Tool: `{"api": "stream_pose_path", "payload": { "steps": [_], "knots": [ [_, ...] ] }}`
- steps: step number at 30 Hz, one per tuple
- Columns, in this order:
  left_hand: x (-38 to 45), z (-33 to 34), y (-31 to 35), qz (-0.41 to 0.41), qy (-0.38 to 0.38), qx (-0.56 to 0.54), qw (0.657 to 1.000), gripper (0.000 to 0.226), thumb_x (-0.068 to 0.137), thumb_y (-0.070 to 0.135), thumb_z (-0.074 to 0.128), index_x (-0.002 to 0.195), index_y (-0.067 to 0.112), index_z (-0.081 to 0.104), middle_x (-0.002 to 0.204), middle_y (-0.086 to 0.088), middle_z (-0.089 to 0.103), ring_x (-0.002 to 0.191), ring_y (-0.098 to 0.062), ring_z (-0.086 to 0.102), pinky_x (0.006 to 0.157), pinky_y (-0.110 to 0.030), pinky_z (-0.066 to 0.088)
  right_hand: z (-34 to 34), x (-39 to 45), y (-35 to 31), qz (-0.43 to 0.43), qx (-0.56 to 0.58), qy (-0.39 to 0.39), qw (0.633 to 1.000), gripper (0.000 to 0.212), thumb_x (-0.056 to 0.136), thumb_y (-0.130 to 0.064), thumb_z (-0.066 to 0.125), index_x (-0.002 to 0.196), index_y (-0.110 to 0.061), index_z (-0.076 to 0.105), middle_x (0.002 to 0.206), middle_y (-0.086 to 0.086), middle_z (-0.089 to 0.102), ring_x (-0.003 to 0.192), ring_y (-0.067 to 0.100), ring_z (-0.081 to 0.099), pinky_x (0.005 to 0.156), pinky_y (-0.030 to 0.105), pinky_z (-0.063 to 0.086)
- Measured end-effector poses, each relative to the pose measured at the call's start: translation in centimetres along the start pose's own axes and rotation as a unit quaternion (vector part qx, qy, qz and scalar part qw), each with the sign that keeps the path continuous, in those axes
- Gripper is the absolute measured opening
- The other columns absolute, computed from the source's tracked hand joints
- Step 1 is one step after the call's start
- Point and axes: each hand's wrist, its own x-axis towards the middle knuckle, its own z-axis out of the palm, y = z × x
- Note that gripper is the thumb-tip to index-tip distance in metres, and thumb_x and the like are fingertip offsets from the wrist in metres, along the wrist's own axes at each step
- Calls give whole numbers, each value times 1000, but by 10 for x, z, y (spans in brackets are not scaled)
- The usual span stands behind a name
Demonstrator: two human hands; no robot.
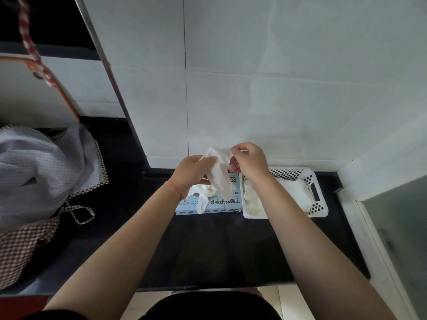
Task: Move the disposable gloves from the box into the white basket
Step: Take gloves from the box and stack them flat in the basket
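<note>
Both our hands, left (193, 168) & right (248, 162), pinch one limp glove (219, 172) above box (212, 202); light, floppy — grab cuff, basket (320, 204) just right.

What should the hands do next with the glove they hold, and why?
Probably carry the glove rightward and drop it into the white basket. Both the left hand and right hand pinch it above the box, already free; the basket beside it holds other gloves.
</note>
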Motion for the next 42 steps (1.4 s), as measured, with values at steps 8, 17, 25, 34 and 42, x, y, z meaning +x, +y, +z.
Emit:
{"api": "stream_pose_path", "payload": {
  "steps": [8, 17, 25, 34, 42],
  "knots": [
    [3, 12, 8, -126, 2, -119, 985, 23, 100, 22, 51, 99, 2, 62, 75, -12, 65, 59, -21, 65, 54, -31, 57, -10, -20, 2, -143, -215, -175, 950, 47, 72, -41, 83, 109, -25, 59, 107, -4, 56, 92, 9, 56, 77, 26, 49],
    [10, 7, 8, -50, 120, 119, 984, 14, 89, 23, 64, 92, 9, 61, 84, -3, 68, 80, -21, 67, 73, -33, 54, -36, -10, 2, -127, -217, -134, 959, 14, 94, -18, 54, 82, -20, 63, 71, -5, 56, 63, 10, 52, 56, 23, 35],
    [-2, 24, 19, 90, -169, 69, 979, 50, 77, 37, 80, 120, 19, 64, 104, -10, 73, 94, -19, 70, 84, -30, 54, -53, -10, -12, -51, -164, -201, 965, 16, 89, -21, 66, 105, -24, 70, 65, -5, 59, 47, 6, 49, 39, 18, 34],
    [17, 25, -8, 26, 52, 179, 982, 31, 83, 22, 75, 110, 17, 62, 95, 0, 66, 86, -18, 62, 69, -22, 47, -80, 2, -15, -46, -201, -134, 969, 13, 79, -9, 74, 91, -8, 68, 78, 2, 62, 69, 15, 57, 66, 29, 48],
    [5, 50, 24, 178, -37, 180, 967, 51, 76, 25, 83, 122, 30, 63, 131, 14, 53, 121, -3, 48, 96, -22, 34, -84, -9, -35, -133, -179, -130, 966, 10, 79, -13, 70, 88, -17, 71, 86, 4, 71, 75, 14, 63, 68, 28, 48]
  ]
}}
